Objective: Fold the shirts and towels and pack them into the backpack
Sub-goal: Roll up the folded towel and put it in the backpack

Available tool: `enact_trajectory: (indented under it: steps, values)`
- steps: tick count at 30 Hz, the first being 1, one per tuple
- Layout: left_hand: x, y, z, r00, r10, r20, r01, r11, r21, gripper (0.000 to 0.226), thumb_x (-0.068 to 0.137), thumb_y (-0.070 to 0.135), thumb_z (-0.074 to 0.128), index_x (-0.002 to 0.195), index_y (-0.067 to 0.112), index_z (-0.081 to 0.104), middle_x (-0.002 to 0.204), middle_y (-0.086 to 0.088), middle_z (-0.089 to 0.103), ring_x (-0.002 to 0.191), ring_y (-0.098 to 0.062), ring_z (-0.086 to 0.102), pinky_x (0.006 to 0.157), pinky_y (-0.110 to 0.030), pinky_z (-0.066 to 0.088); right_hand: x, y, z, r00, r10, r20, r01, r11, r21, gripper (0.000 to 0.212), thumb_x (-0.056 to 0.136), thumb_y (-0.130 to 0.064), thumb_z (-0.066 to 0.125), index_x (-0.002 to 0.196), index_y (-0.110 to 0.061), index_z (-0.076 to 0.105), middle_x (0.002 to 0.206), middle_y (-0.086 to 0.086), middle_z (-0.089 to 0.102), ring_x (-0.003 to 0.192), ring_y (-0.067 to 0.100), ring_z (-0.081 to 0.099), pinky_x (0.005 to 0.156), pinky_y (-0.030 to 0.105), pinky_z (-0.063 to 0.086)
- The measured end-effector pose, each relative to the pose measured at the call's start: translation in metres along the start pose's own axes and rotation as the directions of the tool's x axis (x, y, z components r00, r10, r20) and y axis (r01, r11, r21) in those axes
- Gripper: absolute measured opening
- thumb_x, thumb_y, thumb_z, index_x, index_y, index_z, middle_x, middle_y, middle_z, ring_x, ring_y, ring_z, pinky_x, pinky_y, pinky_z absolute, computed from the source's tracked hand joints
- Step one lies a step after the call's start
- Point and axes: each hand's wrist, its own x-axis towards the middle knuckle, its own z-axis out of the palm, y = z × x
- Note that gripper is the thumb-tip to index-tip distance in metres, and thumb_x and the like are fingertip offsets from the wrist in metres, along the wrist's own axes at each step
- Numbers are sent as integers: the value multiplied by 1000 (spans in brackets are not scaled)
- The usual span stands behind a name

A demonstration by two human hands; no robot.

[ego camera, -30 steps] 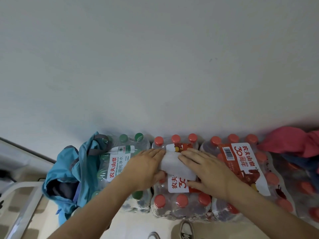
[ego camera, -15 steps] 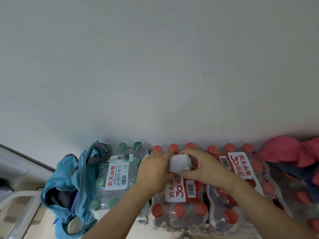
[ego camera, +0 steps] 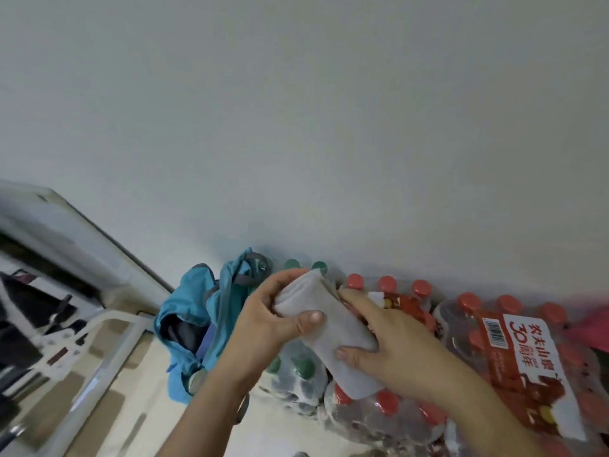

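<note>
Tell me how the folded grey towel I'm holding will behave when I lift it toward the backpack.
The folded grey cloth towel is probably soft and floppy: it bends where the left hand grips it. Likely light for its size, being thin cloth. It may unfold if the right hand lets go.

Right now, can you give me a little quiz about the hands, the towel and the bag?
1. Look at the left hand and the right hand. Which one grips the grey towel? A: left only. B: right only. C: both.
2. Fill the gap: the bottle pack beside the right hand has ___ caps.
3. True or false: the towel is already inside the blue backpack.

Key: 1 C. 2 red. 3 false: the towel is held over the bottles, to the right of the backpack.
</note>
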Motion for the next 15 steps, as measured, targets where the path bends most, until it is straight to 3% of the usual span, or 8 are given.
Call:
enact_trajectory:
  steps: [3,5,8,10,12,15]
  values:
    - [-13,12,-29,999,53,1,-52,985,167,55,57,30,85,108,28,65,109,-2,67,103,-21,64,85,-37,54,12,-29,7,995,-89,42,97,957,-274,67,90,-46,52,140,-47,7,113,-8,61,94,17,62,76,39,51]
    - [-20,15,-45,995,81,-54,-70,983,172,51,63,21,83,107,32,61,106,0,68,100,-18,65,83,-33,54,22,-49,13,984,-114,137,151,940,-305,64,93,-45,47,143,-40,7,115,-6,59,95,19,60,77,38,50]
    - [-30,19,-79,992,111,-61,-101,983,151,54,67,4,75,108,35,58,103,-6,68,94,-21,67,77,-29,53,46,-74,25,954,-126,271,156,983,-92,45,93,-52,45,132,-39,28,110,-13,58,95,7,58,84,36,50]
    - [-33,24,-106,993,117,-22,-111,979,173,60,68,2,75,114,35,56,106,-9,67,98,-24,66,80,-34,54,71,-85,41,960,-148,239,126,986,107,43,90,-53,53,128,-42,39,123,-21,55,106,-2,55,92,33,49]
    - [-32,25,-133,987,144,-68,-129,973,194,68,65,9,80,119,39,53,105,-6,68,99,-21,66,81,-33,54,96,-97,64,962,-185,198,131,957,260,50,86,-42,63,132,-44,43,127,-24,55,112,-2,55,94,32,50]
    - [-26,21,-178,954,146,-262,-127,988,89,73,54,32,86,117,44,50,107,1,66,98,-17,66,76,-31,55,135,-124,99,988,-141,63,91,859,504,47,84,-25,71,120,-48,53,115,-15,64,105,8,63,88,38,55]
